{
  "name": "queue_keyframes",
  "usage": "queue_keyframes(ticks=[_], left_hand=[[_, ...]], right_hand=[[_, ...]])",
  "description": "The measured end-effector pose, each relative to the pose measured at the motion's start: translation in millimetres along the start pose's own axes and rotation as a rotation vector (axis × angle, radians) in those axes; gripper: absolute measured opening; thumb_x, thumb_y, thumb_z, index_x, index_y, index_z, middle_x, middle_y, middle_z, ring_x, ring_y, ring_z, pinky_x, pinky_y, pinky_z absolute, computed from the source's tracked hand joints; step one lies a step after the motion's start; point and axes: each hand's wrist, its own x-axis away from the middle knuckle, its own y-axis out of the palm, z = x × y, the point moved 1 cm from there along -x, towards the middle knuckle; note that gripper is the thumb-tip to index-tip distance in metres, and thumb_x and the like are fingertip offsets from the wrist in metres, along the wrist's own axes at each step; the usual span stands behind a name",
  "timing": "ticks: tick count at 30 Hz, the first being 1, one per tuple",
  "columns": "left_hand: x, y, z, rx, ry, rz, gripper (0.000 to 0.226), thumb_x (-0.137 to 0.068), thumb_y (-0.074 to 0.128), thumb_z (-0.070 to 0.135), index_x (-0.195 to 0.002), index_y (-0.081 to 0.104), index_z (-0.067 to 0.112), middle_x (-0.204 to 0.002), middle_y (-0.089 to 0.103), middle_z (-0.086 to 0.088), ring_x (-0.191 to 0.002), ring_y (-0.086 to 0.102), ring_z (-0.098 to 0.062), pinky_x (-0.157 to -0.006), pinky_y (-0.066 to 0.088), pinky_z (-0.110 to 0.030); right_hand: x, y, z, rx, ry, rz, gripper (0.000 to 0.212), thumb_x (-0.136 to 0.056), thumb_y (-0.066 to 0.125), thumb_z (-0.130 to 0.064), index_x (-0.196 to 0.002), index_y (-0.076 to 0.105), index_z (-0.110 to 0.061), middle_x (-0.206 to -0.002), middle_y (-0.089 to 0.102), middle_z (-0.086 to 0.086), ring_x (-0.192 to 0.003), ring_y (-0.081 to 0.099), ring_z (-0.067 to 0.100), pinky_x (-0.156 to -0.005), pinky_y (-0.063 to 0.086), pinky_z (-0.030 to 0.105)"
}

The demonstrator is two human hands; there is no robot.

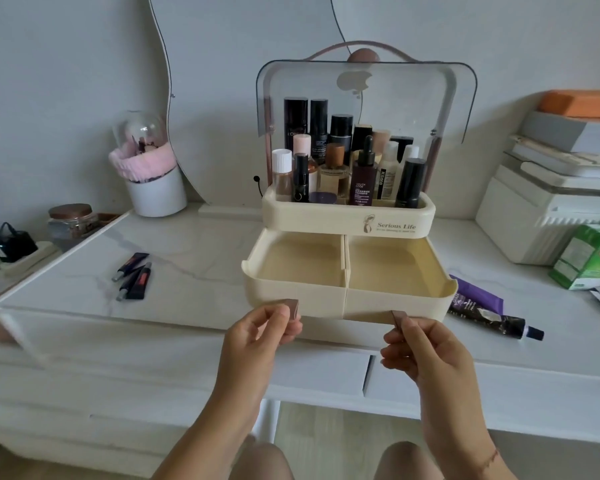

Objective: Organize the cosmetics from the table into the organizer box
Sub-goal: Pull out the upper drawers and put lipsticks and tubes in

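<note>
A cream organizer box (347,216) stands mid-table, its clear lid raised and its top tray full of upright bottles. Its two lower drawers are pulled out, and both the left drawer (293,289) and the right drawer (395,294) are empty inside. My left hand (262,327) pinches the brown handle of the left drawer. My right hand (420,341) pinches the brown handle of the right drawer. Three small dark tubes (134,275) lie on the table to the left. A purple tube (478,296) and a black tube (492,322) lie to the right of the box.
A white cup with a pink cloth (153,178) and a glass jar (71,221) stand at the back left, near a charger (16,245). White storage boxes (548,202) and a green carton (589,258) fill the right side. A mirror leans behind.
</note>
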Motion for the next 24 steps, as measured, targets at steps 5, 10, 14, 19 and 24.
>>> queue_keyframes(ticks=[5,10,14,19,24], left_hand=[[9.4,-3.2,-0.1,-0.024,0.008,-0.022,0.021,-0.075,0.060,0.044,-0.081,0.075,0.029,-0.077,0.074,-0.002,-0.077,0.070,-0.016,-0.076,0.051,-0.024],[-13.0,-39.0,7.5,-0.208,0.139,0.150,0.034,-0.078,0.061,0.058,-0.071,0.065,0.025,-0.063,0.063,0.009,-0.062,0.058,-0.005,-0.061,0.047,-0.015],[-87.4,-113.9,18.8,-0.832,0.257,0.480,0.050,-0.073,0.073,0.042,-0.112,0.056,0.015,-0.117,0.055,-0.008,-0.114,0.049,-0.026,-0.096,0.039,-0.036],[-151.0,-172.3,2.8,-1.362,-0.163,0.311,0.100,-0.071,0.061,0.066,-0.145,0.019,0.014,-0.151,0.024,-0.016,-0.139,0.019,-0.033,-0.112,0.020,-0.046],[-173.7,-180.3,-4.2,-1.518,-0.066,0.323,0.060,-0.088,0.049,0.050,-0.134,0.040,0.013,-0.133,0.045,-0.018,-0.121,0.038,-0.037,-0.097,0.032,-0.043]], right_hand=[[10.8,-2.6,2.8,-0.011,-0.015,0.009,0.021,-0.096,0.049,-0.017,-0.091,0.066,-0.004,-0.071,0.063,0.006,-0.057,0.059,0.016,-0.054,0.053,0.024],[13.1,-9.9,15.1,-0.078,0.024,0.068,0.032,-0.100,0.039,-0.020,-0.083,0.061,-0.005,-0.063,0.065,0.008,-0.052,0.061,0.019,-0.048,0.052,0.023],[10.6,-13.4,29.1,-0.009,-0.006,0.108,0.033,-0.101,0.038,-0.020,-0.084,0.064,-0.008,-0.068,0.069,0.009,-0.058,0.066,0.015,-0.053,0.056,0.020],[1.5,-11.2,40.7,0.108,-0.048,0.134,0.025,-0.098,0.044,-0.015,-0.085,0.065,-0.009,-0.086,0.067,0.018,-0.067,0.066,0.012,-0.059,0.057,0.019],[-3.7,-11.5,47.0,0.139,-0.031,0.159,0.024,-0.098,0.044,-0.014,-0.088,0.064,-0.008,-0.087,0.066,0.018,-0.071,0.065,0.018,-0.057,0.056,0.018]])
